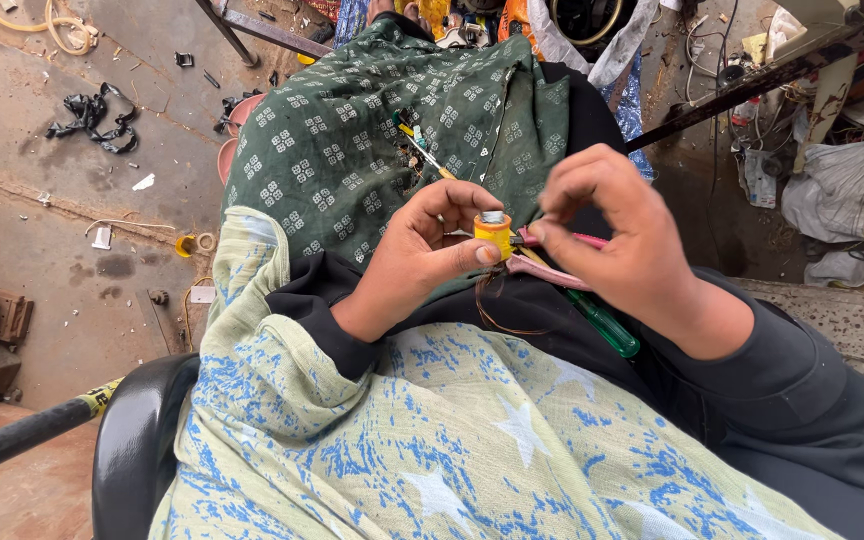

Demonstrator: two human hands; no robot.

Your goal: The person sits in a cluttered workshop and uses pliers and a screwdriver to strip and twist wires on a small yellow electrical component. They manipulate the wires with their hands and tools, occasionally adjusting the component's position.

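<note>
Across the lap lies a green patterned cloth (pixel 352 140), with a pale blue-printed cloth (pixel 432 440) nearer and a black chair arm (pixel 137 440) at near left. Left hand (pixel 417 262) pinches a small yellow spool (pixel 493 236) between thumb and fingers — centre of the scene, just above the lap. Right hand (pixel 617 235), fingers curled, pinches at the spool's right side, touching pink-handled pliers (pixel 562 262). A green screwdriver (pixel 602 325) rests beneath — thin brown wire (pixel 497 310) dangles below the spool.

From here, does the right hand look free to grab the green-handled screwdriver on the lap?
Probably yes. The right hand is right above the screwdriver, with nothing lying over its green handle. But its fingertips are pinched at the yellow spool held by the left hand.
</note>
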